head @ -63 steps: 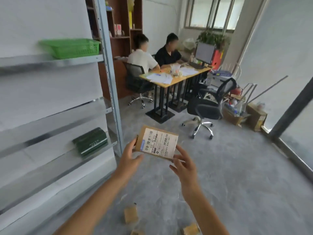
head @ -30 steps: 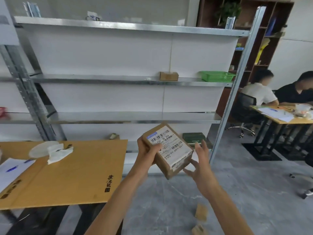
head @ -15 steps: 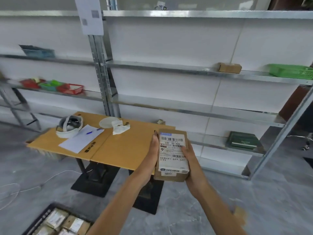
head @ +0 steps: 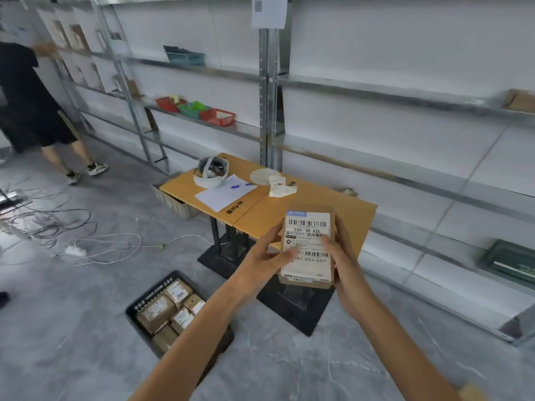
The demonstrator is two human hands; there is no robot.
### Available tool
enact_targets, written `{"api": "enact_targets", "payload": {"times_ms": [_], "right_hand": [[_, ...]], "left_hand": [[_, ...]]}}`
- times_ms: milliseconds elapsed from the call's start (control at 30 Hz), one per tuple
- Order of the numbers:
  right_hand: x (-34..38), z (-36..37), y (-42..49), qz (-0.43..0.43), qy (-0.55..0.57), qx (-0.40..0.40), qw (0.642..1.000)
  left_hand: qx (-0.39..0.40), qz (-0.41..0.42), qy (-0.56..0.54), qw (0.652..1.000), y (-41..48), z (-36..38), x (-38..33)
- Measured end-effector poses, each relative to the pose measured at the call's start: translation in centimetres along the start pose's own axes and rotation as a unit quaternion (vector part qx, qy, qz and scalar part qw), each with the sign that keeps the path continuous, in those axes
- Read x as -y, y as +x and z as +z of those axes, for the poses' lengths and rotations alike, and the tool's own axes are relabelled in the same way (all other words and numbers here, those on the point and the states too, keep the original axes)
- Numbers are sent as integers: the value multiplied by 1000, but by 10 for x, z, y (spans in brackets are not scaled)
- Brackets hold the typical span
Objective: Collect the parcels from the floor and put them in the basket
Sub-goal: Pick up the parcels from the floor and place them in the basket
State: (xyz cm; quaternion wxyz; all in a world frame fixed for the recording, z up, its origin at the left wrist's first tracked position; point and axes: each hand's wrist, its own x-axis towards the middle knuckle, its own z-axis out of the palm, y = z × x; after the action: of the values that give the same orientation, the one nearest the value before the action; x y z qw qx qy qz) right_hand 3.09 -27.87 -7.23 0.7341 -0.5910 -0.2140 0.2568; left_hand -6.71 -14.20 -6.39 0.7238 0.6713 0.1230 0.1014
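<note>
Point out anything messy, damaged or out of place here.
Loose cables lie tangled across the floor at left around a white power strip, a likely trip hazard. A crumpled tissue sits on the table. The parcel, gripped by the left hand and right hand, looks undamaged.

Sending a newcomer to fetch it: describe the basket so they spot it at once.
Find the orange table before the metal shelving. On the grey floor left of its black base sits the basket: black, and the only one holding brown labelled parcels, unlike the small red and green baskets up on the shelving.
</note>
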Motion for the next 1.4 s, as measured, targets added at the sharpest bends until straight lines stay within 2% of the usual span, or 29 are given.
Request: {"api": "enact_targets", "payload": {"times_ms": [133,333,467,633,800,1067,1400], "right_hand": [[-9,36,1,8,-50,26,998],[-37,107,4,56,-114,93,988],[-64,176,1,80,-110,112,984],[-87,255,13,76,-78,52,993],[-108,299,29,102,-60,10,993],[-137,323,103,138,-28,-15,990],[-190,327,224,206,5,-48,977]], "left_hand": [[-40,0,17,999,-8,-49,0],[-101,7,-16,995,-19,-141,-1],[-130,-12,-13,991,-29,-208,0],[-105,-34,9,994,-39,-281,5],[-77,-27,40,996,-38,-330,10],[-66,-52,78,993,19,-388,19],[-27,-141,134,980,145,-445,56]]}}
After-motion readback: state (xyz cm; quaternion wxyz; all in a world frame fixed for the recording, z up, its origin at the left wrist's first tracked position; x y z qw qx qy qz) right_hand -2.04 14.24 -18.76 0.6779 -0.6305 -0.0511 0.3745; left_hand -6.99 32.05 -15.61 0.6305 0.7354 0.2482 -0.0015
